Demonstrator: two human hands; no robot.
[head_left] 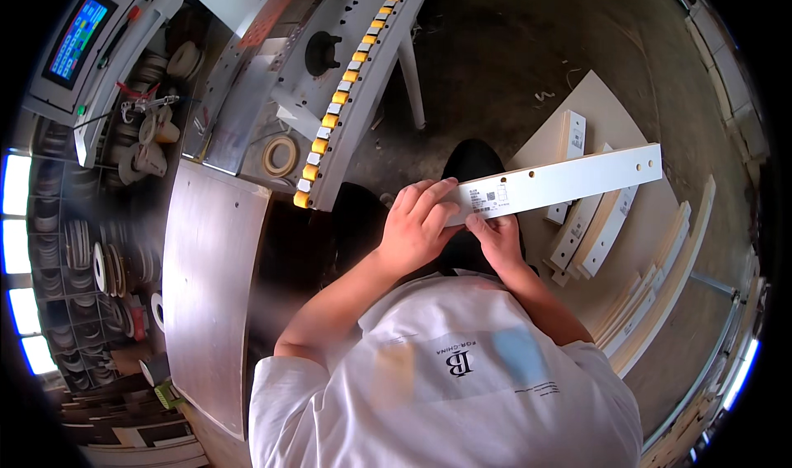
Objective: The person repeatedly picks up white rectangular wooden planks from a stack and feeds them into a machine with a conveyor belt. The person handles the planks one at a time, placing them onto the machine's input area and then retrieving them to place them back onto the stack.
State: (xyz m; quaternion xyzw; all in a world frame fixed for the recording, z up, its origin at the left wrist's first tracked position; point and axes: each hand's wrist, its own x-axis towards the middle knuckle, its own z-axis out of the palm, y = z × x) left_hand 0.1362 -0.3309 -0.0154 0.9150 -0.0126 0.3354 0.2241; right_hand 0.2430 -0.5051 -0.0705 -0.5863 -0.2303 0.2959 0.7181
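Note:
A long white board [577, 176] with drilled holes is held in front of me, slanting up to the right. A printed label [488, 197] is stuck near its left end. My left hand [415, 225] is closed on that end, its fingers bent over the board's face by the label. My right hand [498, 241] grips the lower edge just right of it, thumb on the face and the other fingers hidden behind. Beyond the board, similar white boards [606, 230] with labels and holes lie stacked on a large flat panel [592, 105] on the floor.
To the left stands a grey machine with a rail of yellow rollers [339, 97], a metal-topped table [210, 278] and a lit control screen [80, 37]. A tape roll [280, 155] lies inside the frame. Racks of edging rolls [107, 268] line the far left. Long strips [660, 291] lie at right.

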